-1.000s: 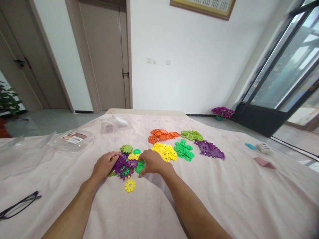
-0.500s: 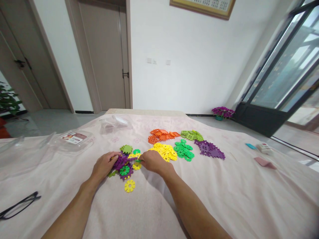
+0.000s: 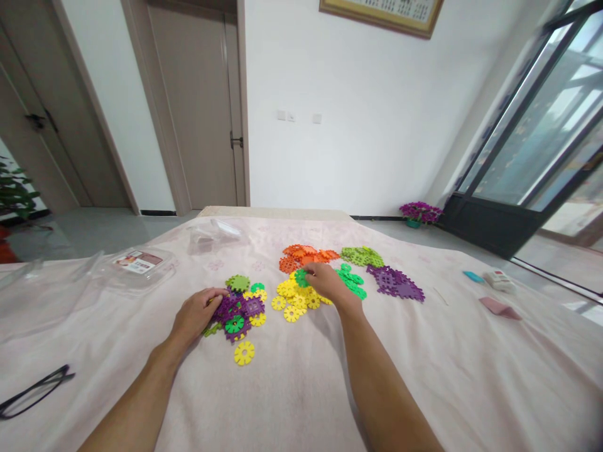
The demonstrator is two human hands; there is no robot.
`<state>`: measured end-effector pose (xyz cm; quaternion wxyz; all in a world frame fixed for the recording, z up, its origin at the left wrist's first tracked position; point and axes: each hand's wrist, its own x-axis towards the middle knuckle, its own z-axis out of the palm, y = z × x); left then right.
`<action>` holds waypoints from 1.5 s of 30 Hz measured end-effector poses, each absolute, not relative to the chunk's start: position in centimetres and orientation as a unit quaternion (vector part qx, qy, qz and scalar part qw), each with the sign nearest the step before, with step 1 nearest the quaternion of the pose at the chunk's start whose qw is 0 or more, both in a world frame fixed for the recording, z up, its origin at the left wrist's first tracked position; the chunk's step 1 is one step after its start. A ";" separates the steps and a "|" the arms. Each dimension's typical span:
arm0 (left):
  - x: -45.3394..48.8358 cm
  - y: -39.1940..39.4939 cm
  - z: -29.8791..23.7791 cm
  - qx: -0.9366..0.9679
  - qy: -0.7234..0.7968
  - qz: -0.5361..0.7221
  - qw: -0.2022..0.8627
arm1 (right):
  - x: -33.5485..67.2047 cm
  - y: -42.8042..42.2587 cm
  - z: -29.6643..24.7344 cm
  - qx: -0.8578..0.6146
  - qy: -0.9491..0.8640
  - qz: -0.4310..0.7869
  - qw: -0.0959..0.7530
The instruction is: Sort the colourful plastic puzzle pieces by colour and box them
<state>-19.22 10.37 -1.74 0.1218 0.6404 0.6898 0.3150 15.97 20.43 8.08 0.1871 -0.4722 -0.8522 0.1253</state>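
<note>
My left hand (image 3: 195, 312) rests curled on the left edge of a mixed heap of purple, green and yellow toy pieces (image 3: 238, 307). My right hand (image 3: 327, 281) is stretched forward over the yellow pile (image 3: 296, 296) and pinches a green piece (image 3: 302, 277) at its fingertips. Sorted piles lie beyond it: orange (image 3: 306, 255), light green (image 3: 362, 255), green (image 3: 354, 284) and purple (image 3: 394, 282). A single yellow piece (image 3: 244, 353) lies alone in front of the mixed heap.
All of this lies on a table under a pink cloth (image 3: 292, 389). Clear plastic containers (image 3: 136, 266) stand at the back left. Black glasses (image 3: 32, 392) lie near the left front edge. Small cards and a box (image 3: 499, 282) sit at the right.
My right hand took a green piece out of the mixed heap and moved right and forward to the yellow pile. The left hand stayed on the heap.
</note>
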 end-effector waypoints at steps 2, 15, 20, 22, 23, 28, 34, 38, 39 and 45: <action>-19.2 10.4 -1.7 0.638 0.694 0.312 0.123 | 18.2 21.4 8.1 -0.536 -0.816 0.091 0.195; -19.0 10.3 -1.6 0.632 0.696 0.318 0.122 | 21.9 22.1 7.3 -0.706 -0.679 0.026 0.199; -19.2 10.4 -1.6 0.635 0.692 0.324 0.112 | 15.6 20.9 6.9 -0.564 -0.790 0.044 0.235; -19.1 10.4 -1.6 0.635 0.692 0.325 0.112 | 12.7 19.9 6.0 -0.504 -0.831 0.060 0.226; -19.1 10.4 -1.6 0.635 0.692 0.326 0.111 | 11.4 19.4 5.4 -0.470 -0.853 0.066 0.215; -19.0 10.3 -1.5 0.638 0.691 0.321 0.112 | 6.9 17.9 3.7 -0.378 -0.911 0.049 0.156; -19.1 10.3 -1.5 0.642 0.689 0.316 0.113 | 3.9 18.9 4.2 -0.429 -0.899 -0.011 0.090; -19.1 10.2 -1.6 0.639 0.694 0.312 0.116 | 2.8 19.5 4.0 -0.447 -0.892 0.007 0.066; -19.0 10.2 -1.5 0.638 0.695 0.312 0.117 | 2.7 19.6 3.8 -0.451 -0.890 0.016 0.064; -19.0 10.2 -1.4 0.641 0.690 0.315 0.119 | 2.5 20.4 3.6 -0.474 -0.877 0.057 0.043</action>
